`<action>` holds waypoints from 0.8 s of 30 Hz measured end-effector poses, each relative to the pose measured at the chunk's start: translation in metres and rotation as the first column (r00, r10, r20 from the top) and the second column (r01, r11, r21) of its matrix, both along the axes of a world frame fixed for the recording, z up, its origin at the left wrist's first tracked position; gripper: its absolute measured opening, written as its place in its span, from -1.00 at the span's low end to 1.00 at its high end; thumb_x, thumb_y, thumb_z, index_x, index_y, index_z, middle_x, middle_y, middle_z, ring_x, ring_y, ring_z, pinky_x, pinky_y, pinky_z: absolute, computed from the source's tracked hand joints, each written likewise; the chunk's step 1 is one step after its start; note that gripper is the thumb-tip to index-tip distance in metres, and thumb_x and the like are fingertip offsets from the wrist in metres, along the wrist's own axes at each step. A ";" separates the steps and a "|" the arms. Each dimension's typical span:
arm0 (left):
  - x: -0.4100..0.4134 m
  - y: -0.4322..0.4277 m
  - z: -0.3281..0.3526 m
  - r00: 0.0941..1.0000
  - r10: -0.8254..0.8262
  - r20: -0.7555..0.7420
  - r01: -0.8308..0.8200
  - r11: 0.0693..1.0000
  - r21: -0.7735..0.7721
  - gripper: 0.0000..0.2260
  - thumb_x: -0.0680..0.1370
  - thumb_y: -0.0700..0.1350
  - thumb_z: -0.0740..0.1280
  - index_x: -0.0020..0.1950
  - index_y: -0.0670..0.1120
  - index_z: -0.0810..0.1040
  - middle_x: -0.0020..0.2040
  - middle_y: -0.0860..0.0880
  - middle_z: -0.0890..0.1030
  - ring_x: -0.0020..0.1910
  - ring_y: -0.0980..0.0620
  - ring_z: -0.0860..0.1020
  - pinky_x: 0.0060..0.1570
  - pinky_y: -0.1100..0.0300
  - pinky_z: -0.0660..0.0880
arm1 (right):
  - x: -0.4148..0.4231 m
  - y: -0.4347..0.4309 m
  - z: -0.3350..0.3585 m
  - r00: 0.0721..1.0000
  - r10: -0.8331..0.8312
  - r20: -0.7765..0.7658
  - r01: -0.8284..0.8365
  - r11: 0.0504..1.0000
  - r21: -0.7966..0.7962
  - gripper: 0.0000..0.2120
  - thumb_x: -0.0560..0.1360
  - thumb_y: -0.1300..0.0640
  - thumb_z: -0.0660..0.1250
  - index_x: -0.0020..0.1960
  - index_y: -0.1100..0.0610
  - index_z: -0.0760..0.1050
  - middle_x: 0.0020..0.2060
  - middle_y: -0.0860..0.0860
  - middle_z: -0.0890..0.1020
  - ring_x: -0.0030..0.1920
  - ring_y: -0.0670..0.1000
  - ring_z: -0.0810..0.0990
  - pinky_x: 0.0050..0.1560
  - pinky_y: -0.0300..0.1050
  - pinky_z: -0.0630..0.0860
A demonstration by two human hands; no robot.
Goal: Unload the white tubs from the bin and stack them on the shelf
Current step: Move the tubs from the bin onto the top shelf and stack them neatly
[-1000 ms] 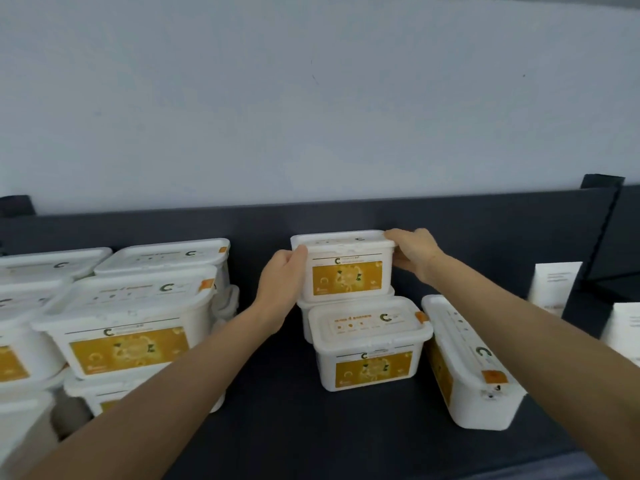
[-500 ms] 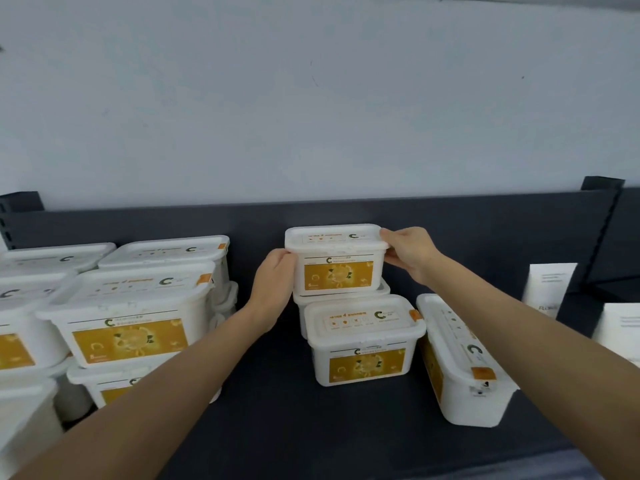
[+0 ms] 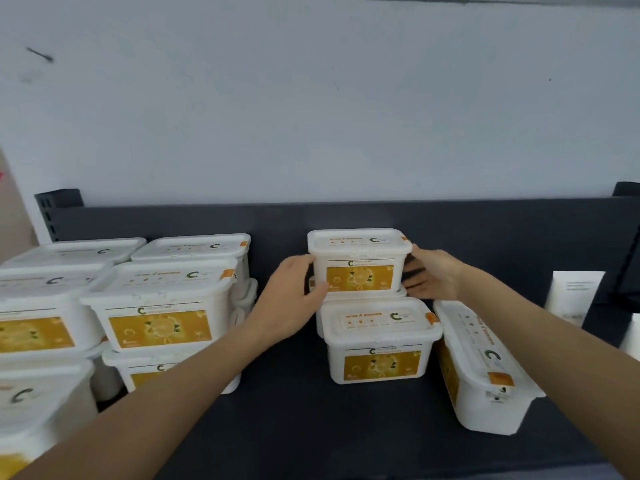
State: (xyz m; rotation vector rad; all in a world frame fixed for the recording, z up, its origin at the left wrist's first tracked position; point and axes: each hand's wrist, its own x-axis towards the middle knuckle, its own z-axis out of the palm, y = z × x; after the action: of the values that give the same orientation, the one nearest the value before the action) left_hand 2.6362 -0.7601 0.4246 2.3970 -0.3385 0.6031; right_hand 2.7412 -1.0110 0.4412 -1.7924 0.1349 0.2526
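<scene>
White top tub [image 3: 360, 265] sits stacked on a lower tub [image 3: 364, 295] at the back of the shelf [image 3: 294, 427] — left hand [image 3: 294, 292] curls round its left side, right hand [image 3: 433, 275] presses its right side, fingers nearly straight.

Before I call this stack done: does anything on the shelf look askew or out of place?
Yes. The tipped tub at the right end lies on its side, lid facing sideways, beside the upright front tub. The top tub between the left hand and right hand sits level. The other tubs stand upright.
</scene>
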 end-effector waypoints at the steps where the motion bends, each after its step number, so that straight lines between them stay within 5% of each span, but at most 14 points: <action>1: -0.004 0.002 -0.004 1.000 0.010 0.025 -0.012 0.997 0.077 -0.66 0.58 -0.03 0.26 0.36 -0.01 0.40 0.22 0.16 0.41 0.15 0.32 0.30 -0.10 0.59 0.21 | -0.001 -0.002 0.000 1.000 0.017 -0.009 -0.017 1.000 -0.003 -0.57 0.59 -0.08 0.18 0.16 0.29 0.47 0.05 0.30 0.59 0.03 0.26 0.60 -0.05 0.09 0.58; 5: -0.021 0.017 -0.014 0.997 -0.005 0.082 -0.014 0.972 0.236 -0.68 0.57 -0.02 0.28 0.31 -0.02 0.47 0.26 0.09 0.47 0.14 0.31 0.36 -0.01 0.60 0.24 | -0.001 0.002 0.004 0.996 0.086 -0.016 -0.086 0.996 -0.032 -0.65 0.56 0.02 0.25 0.19 0.27 0.48 0.03 0.34 0.61 0.02 0.31 0.63 0.11 0.22 0.55; 12: -0.037 0.036 -0.034 1.000 -0.008 0.018 0.004 0.967 0.255 -0.73 0.55 -0.03 0.28 0.23 -0.03 0.54 0.13 0.07 0.55 0.06 0.20 0.47 0.12 0.25 0.47 | -0.003 0.051 0.004 0.972 0.234 -0.034 -0.237 0.965 -0.112 -0.62 0.52 -0.07 0.25 0.16 0.20 0.53 0.00 0.28 0.66 0.04 0.24 0.65 0.23 0.28 0.44; 17: -0.055 0.059 -0.041 0.998 0.056 0.020 -0.059 0.967 0.246 -0.74 0.55 -0.02 0.30 0.22 0.00 0.54 0.04 0.12 0.52 -0.08 0.25 0.37 -0.15 0.48 0.31 | -0.002 0.090 0.004 0.967 0.255 -0.030 -0.256 0.951 -0.175 -0.62 0.56 -0.01 0.18 0.19 0.26 0.48 0.04 0.31 0.62 0.06 0.26 0.62 0.30 0.22 0.40; 24: -0.063 0.066 -0.045 0.998 0.055 0.012 -0.056 0.972 0.226 -0.73 0.55 -0.03 0.30 0.22 -0.04 0.55 0.11 0.07 0.56 -0.02 0.24 0.40 -0.03 0.45 0.33 | -0.004 0.083 0.003 0.978 0.209 -0.010 -0.205 0.947 -0.248 -0.61 0.61 0.01 0.11 0.26 0.25 0.46 0.20 0.28 0.54 0.19 0.23 0.54 0.30 0.13 0.36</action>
State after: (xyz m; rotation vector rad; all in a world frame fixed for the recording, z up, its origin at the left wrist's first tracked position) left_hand 2.5728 -0.6944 0.3801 2.6314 -0.3605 0.6250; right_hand 2.7370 -0.9283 0.4440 -2.0599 -0.0366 0.3844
